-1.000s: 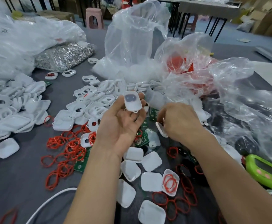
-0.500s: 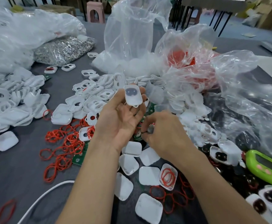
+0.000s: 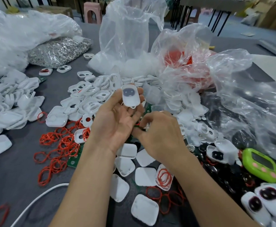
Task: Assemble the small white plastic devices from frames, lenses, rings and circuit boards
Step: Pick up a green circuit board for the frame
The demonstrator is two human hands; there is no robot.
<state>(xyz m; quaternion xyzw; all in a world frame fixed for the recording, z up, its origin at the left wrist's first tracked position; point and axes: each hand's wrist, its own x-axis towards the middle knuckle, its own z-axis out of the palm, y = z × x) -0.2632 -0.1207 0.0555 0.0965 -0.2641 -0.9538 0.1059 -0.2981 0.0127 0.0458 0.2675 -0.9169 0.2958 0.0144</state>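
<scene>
My left hand [image 3: 116,118], palm up, holds a small white device shell [image 3: 130,97] with a dark oval lens between thumb and fingertips. Just below it my right hand [image 3: 160,136], back up, pinches a small part at its fingertips beside a green circuit board [image 3: 148,110]; the part itself is mostly hidden. White frames [image 3: 88,99] are heaped behind the hands. Red rings [image 3: 58,145] lie scattered at the left. White back covers [image 3: 144,176] lie under my forearms.
Clear plastic bags [image 3: 129,38] of white and red parts stand behind. A bag of metal rings [image 3: 58,51] lies back left. A green timer [image 3: 260,166] and finished devices [image 3: 255,203] sit at the right. A white cable [image 3: 35,200] crosses the near left.
My right hand came in from the pile at the right to just under my left hand, fingers now pinched together. My left hand kept holding the shell.
</scene>
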